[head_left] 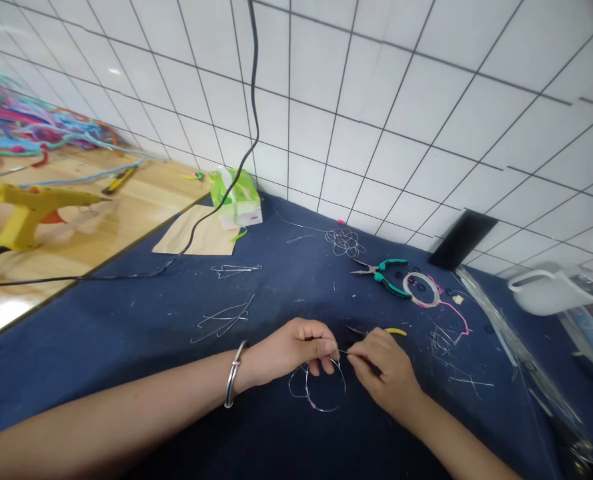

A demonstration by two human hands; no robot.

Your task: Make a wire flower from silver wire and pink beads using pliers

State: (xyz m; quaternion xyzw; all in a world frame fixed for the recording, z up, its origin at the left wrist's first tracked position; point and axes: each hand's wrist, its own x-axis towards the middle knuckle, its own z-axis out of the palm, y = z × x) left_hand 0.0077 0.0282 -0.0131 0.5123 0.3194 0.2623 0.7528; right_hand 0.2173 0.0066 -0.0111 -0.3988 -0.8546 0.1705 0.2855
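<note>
My left hand (309, 343), with a silver bangle on its wrist, pinches thin wire bent into round loops (345, 387) that hang below the fingers. A small pinkish mark shows low on one loop. Just to the right, my right hand (383, 367) is closed on the free end of the same wire, which spans the short gap between both hands. Partly hidden behind the right hand lies a tool with a yellow handle (395, 331) and dark jaws. Teal-handled needle-nose pliers (376, 270) lie farther back with their jaws apart.
Bent wire pieces (223, 320) and a flower-shaped wire coil (345, 243) lie on the blue cloth (286, 280). A spool (421, 290), black phone-like slab (463, 239) and white cup (551, 293) stand right. A yellow glue gun (31, 213) sits left; a black cord (254, 100) crosses the view.
</note>
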